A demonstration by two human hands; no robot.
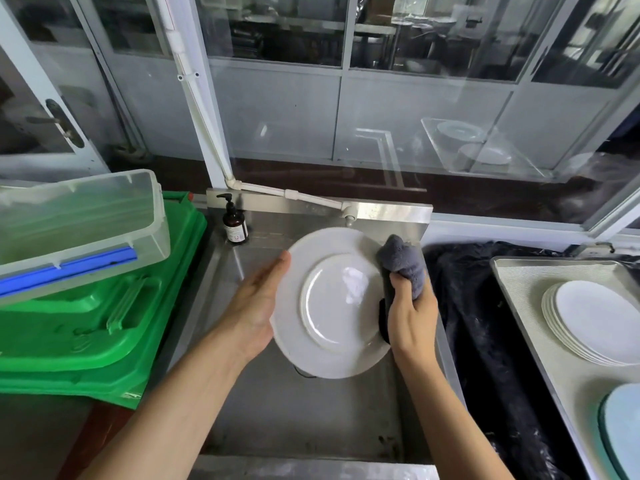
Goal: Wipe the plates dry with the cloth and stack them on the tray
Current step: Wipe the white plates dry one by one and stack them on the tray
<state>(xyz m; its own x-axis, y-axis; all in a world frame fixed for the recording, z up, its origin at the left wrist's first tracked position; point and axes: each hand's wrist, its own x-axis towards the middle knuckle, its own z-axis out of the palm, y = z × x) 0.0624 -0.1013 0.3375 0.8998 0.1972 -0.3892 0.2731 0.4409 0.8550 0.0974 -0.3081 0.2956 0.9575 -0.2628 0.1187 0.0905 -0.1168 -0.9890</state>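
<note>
Our right hand (412, 306) had its fingers curled tight around a bunched grey fleece cloth (403, 263), clamped on it, with the cloth's free end standing up past the knuckles toward twelve o'clock. The cloth lay against the rim of a large round white ceramic plate (332, 303) at about two o'clock on that plate; a darker fold of it hung down along the plate's three o'clock edge, beside our palm.

Our left hand (258, 306) met the same plate at nine o'clock. Its fingers were straight and together, laid flat along the rim with the tips reaching toward ten o'clock, and the palm pressed the edge; we could not tell how the thumb lay. Between the two hands the plate was held tilted, face toward us, above a stainless steel sink basin (304, 410). A bright patch of reflected light sat just right of the plate's centre.

At eleven o'clock from the plate stood a brown pump bottle (234, 223) on the sink's back ledge. At nine o'clock lay stacked green plastic crates (100, 327) with a clear plastic lidded box (79, 220) on top. At three o'clock, well apart, a pale metal tray (519, 282) carried a stack of white plates (595, 323), and a pale blue plate (623, 431) showed at the tray's near end.
</note>
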